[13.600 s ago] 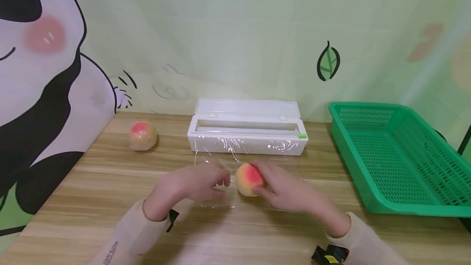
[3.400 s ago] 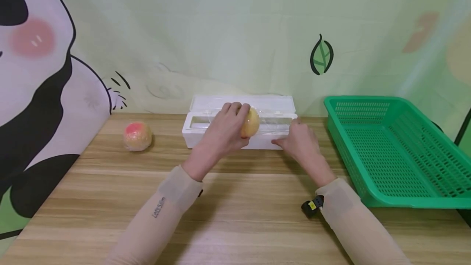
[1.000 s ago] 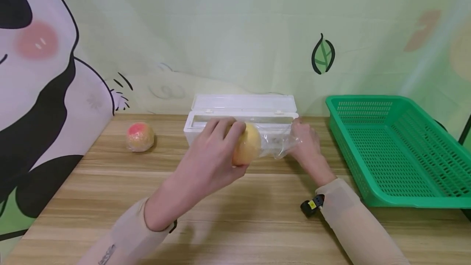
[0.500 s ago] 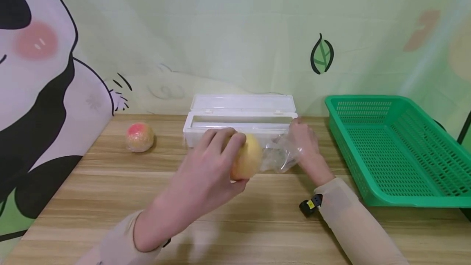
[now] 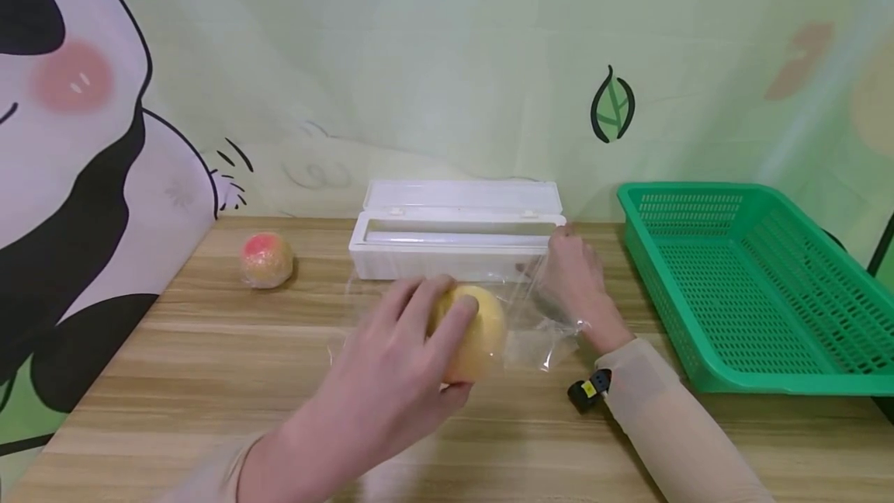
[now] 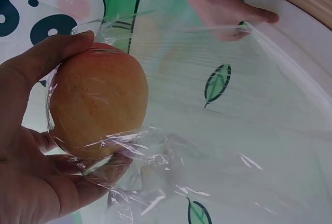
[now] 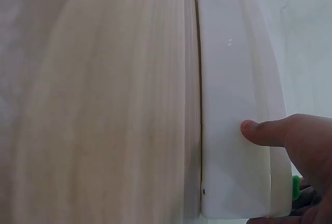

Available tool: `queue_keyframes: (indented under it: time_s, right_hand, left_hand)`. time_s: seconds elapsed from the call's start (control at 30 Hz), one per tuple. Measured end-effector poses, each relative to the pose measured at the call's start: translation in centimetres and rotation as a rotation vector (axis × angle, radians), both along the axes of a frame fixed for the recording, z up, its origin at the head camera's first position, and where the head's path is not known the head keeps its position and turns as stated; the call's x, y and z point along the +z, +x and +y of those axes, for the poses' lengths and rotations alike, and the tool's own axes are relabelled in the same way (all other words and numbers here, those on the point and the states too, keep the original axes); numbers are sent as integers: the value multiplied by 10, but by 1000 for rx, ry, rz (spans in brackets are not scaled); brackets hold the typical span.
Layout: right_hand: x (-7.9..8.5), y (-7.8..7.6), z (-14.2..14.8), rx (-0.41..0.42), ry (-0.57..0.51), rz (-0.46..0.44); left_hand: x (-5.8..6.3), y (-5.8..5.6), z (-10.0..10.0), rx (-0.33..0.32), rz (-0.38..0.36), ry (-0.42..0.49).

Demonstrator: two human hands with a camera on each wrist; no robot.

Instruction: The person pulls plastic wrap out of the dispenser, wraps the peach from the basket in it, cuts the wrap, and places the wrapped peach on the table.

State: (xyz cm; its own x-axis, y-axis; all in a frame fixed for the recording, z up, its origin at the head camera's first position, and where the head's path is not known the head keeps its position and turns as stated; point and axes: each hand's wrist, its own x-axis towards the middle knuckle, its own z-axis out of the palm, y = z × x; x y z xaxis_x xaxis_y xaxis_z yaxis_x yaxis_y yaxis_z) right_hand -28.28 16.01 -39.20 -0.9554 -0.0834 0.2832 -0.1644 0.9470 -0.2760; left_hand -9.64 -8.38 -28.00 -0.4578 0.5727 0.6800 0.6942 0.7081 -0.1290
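My left hand [image 5: 380, 371] grips a yellow peach [image 5: 482, 332] by its left side, above the table in front of the white cling film dispenser [image 5: 447, 262]. In the left wrist view the peach [image 6: 101, 99] has a red blush and clear cling film [image 6: 150, 167] around it. The film stretches from the peach to the dispenser in a wide sheet, crumpled near the fruit. My right hand [image 5: 576, 278] holds the dispenser's right end. In the right wrist view, the thumb of that hand [image 7: 306, 141] lies on the white front and its fingers go round the end, partly hidden.
A second peach [image 5: 267, 260], wrapped in film, sits at the table's left. The dispenser's lid [image 5: 461, 196] stands raised at the back, with a film roll [image 5: 454, 238] inside. A green plastic basket [image 5: 712, 383] stands on the right. A printed cloth [image 5: 447, 84] hangs behind.
Over the last second my left hand has drawn the peach toward me and down from the dispenser, lengthening the film. Earliest, my right hand held this peach; now it holds the dispenser.
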Motion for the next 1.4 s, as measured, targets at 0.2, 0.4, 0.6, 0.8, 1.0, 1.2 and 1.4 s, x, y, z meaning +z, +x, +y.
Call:
queue_keyframes:
  time_s: [0.2, 0.4, 0.6, 0.8, 1.0, 1.2, 1.4]
  right_hand:
    - [2, -1, -1, -32, 37, -28]
    - [4, -4, -3, -64, 90, -50]
    - [4, -5, -5, -59, 86, -35]
    - [3, -5, -3, -50, 84, -12]
    - [2, -6, -3, -44, 63, -11]
    - [2, -6, -3, -50, 73, 13]
    - [2, -8, -3, -66, 78, 9]
  left_hand:
    - [-2, 12, -1, -2, 22, 3]
    - [-4, 23, -3, -14, 15, -2]
    - [-4, 31, -7, -39, -23, -30]
    - [-4, 38, -9, -46, 23, -22]
    - [-2, 46, -10, -30, -5, -38]
    - [-2, 58, -10, -9, -73, -20]
    - [1, 73, -9, 56, -120, -20]
